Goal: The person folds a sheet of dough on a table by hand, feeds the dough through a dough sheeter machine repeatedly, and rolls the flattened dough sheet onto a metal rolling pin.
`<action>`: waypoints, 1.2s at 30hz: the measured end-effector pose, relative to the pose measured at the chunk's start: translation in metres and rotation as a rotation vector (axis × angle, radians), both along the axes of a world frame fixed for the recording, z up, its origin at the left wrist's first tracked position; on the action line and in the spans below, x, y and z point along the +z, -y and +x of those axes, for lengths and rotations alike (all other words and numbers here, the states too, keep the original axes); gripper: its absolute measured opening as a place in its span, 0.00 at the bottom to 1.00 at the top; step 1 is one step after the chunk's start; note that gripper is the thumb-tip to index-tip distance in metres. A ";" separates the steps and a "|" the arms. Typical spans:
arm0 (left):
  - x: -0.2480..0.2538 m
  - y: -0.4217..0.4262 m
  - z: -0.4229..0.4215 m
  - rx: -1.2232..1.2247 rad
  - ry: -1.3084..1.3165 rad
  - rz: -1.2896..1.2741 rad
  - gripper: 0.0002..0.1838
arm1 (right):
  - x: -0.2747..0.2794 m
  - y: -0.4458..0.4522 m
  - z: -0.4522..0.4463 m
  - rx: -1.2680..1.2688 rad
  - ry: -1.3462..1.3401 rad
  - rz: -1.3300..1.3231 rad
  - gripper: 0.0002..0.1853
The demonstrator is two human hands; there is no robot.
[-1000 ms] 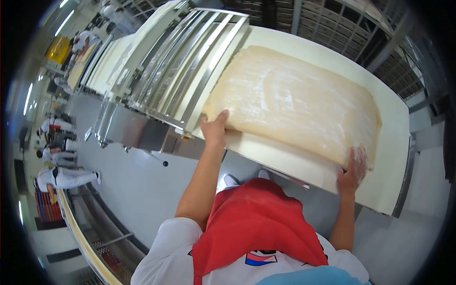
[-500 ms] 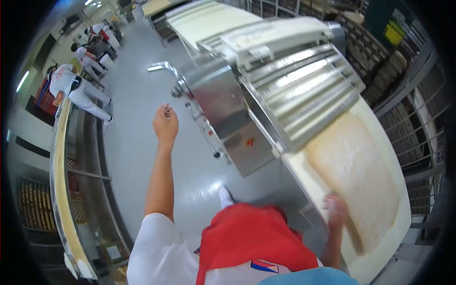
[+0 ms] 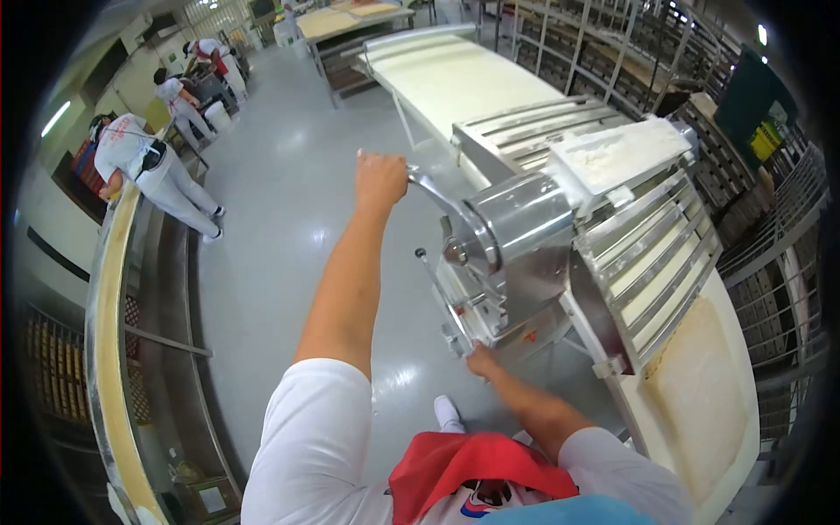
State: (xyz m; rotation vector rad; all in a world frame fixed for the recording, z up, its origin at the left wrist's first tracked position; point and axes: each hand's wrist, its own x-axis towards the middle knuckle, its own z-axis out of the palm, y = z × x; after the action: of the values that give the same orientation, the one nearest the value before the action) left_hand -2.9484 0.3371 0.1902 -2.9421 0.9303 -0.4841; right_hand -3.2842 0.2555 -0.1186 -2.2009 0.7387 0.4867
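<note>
My left hand (image 3: 381,179) is closed around the outer end of the curved metal crank handle (image 3: 451,203) on the dough sheeter (image 3: 534,227). Low on the machine's side, my right hand (image 3: 480,360) is closed at the lower end of a thin lever rod (image 3: 440,287). Exactly what its fingers grip is hidden. A flat, floured sheet of dough (image 3: 704,372) lies on the near white belt (image 3: 652,418), its far edge close to the slatted metal guard (image 3: 652,262).
The sheeter's far belt (image 3: 464,74) stretches away behind the rollers. Wire racks (image 3: 779,289) stand along the right. On the left runs a long counter (image 3: 109,332), where a person in white (image 3: 140,162) leans. Other people work further back.
My left hand has moved forward and right onto the crank handle. My right hand has left the dough's edge and reached the machine's side. The view has shifted too.
</note>
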 end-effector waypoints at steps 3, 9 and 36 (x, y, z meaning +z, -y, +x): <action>-0.012 -0.004 0.008 -0.038 -0.070 -0.029 0.08 | 0.023 -0.001 0.021 -0.067 -0.129 0.048 0.21; -0.094 0.002 0.025 -0.086 -0.266 -0.023 0.09 | 0.114 0.014 0.018 0.021 -0.250 0.133 0.15; -0.294 -0.168 -0.208 0.595 -0.609 -0.398 0.54 | 0.251 0.264 -0.520 -0.380 -0.045 -0.695 0.46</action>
State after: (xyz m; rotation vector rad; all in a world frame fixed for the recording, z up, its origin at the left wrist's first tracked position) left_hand -3.1568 0.5053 -0.1041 -3.5611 -0.1155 0.3057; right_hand -3.8037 -0.0083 0.1326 -2.5743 1.4857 0.0816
